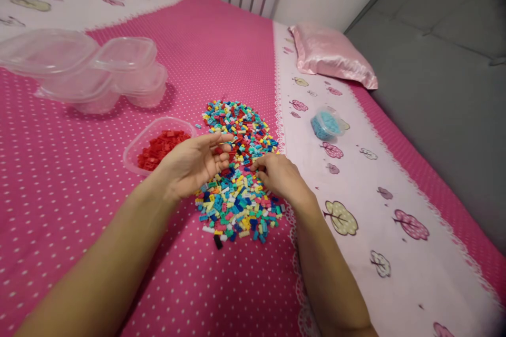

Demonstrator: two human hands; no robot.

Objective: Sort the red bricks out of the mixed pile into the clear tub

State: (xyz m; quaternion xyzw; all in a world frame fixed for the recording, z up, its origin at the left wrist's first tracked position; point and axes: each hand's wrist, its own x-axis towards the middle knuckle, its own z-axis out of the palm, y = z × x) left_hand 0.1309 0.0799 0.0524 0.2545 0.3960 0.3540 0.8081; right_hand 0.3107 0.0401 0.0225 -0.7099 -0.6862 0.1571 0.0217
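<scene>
A loose heap of small multicoloured toy building bricks [241, 202] lies on the pink polka-dot bedspread. My left hand [193, 163] is over the heap's left side, palm turned inward and fingers loosely curled but apart; I see nothing held in it. At the heap's right edge my right hand [280, 175] reaches in, thumb and fingertips closed together among the bricks. Whatever those fingertips pinch is too small to make out. Just left of my left hand sits a clear plastic tub [129, 155] with red bricks [164, 147] inside, partly covered by that hand.
Several clear plastic containers [136, 55] stand stacked at the back left. A small clear tub of light-blue bricks [327, 124] rests on the white printed strip at right. Farther back lie a pink satin pillow [332, 55] and a grey padded headboard [435, 63].
</scene>
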